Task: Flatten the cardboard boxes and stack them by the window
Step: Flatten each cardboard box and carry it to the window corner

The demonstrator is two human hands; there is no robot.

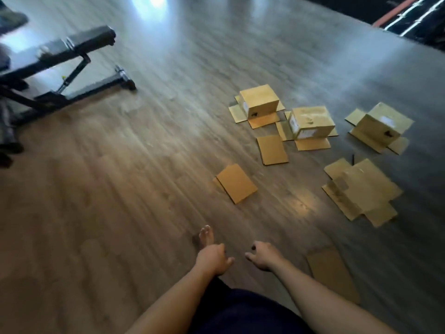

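Three brown cardboard boxes stand upside down on the wood floor with their flaps spread: one at the back (259, 102), one in the middle (310, 122) and one on the right (381, 127). A flattened box (361, 191) lies open in front of them. Folded flat pieces lie at centre (237, 183), behind it (272, 150) and near my right arm (332, 273). My left hand (213, 259) and my right hand (263, 255) hang low in front of me, fingers loosely curled, holding nothing, well short of the boxes.
A black weight bench (69, 66) stands at the back left. My bare foot (206, 236) is on the floor ahead of my left hand. Dark furniture with a red edge (409, 18) fills the top right corner. Open floor lies between bench and boxes.
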